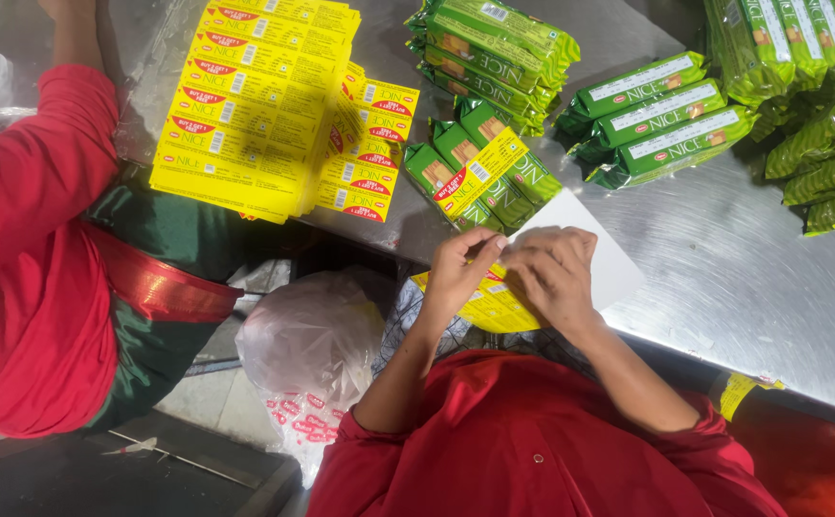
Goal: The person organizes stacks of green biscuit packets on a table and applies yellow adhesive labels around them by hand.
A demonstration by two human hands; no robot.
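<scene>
My left hand [457,268] and my right hand [556,273] meet fingertip to fingertip at the near edge of the steel table [743,278]. Both pinch a yellow label from a small stack of yellow labels [494,304] lying under them, on top of a white sheet [601,251]. Just beyond my fingers lies a bundle of three green biscuit packets [523,177] with a yellow label band [479,172] stuck across it.
Sheets of yellow labels [255,105] are piled at the left of the table. More green packets lie in a stack [494,53], a row of three [661,120] and a heap [819,124]. Another person in red [25,249] sits at the left. A plastic bag [307,345] is below the table edge.
</scene>
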